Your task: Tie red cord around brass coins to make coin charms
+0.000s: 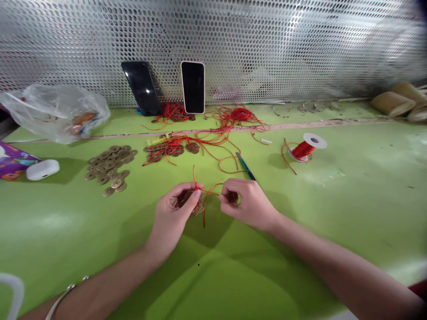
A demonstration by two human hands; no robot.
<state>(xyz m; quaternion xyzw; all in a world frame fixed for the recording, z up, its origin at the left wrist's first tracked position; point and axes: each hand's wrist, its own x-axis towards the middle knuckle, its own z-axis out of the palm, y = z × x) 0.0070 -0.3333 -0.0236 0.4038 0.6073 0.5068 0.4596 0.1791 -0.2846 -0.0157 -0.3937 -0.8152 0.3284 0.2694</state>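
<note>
Between its thumb and fingers my left hand (176, 209) pinches a small bunch of brass coins (200, 206) tied with red cord, partly hidden by the fingers. A short cord end stands up above the thumb. To the right, my right hand (247, 202) is closed on the red cord (211, 192), which runs taut from the coins to its fingertips. Another length of cord loops and hangs between the hands. Just beyond my right hand lies a green craft knife (246, 166) on the green table.
Loose coins (108, 164) are heaped at left, strung coins (163, 151) and tangled red cord (238, 115) behind. A cord spool (303, 149) stands right. Two phones (193, 87) lean on the perforated metal panel (250, 44). A plastic bag (60, 111) and white case (43, 170) are far left.
</note>
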